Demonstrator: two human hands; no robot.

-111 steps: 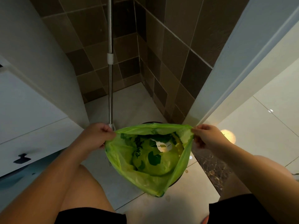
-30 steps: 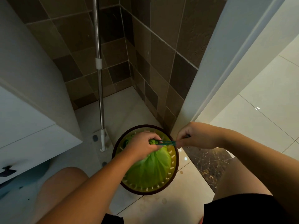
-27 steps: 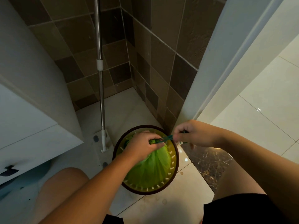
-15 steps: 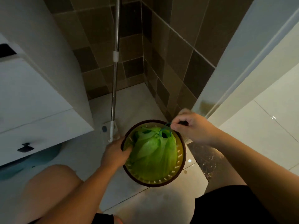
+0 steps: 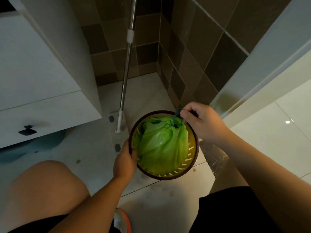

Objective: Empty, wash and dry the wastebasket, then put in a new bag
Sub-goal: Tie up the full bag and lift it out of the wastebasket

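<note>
Head: crinkled green bag (image 5: 162, 145) fills round slotted wastebasket (image 5: 193, 158).

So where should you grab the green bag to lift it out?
Probably the drawstring at the gathered neck, from above. The green bag is cinched there, and the right hand pinches it while the left hand grips the wastebasket rim.
</note>
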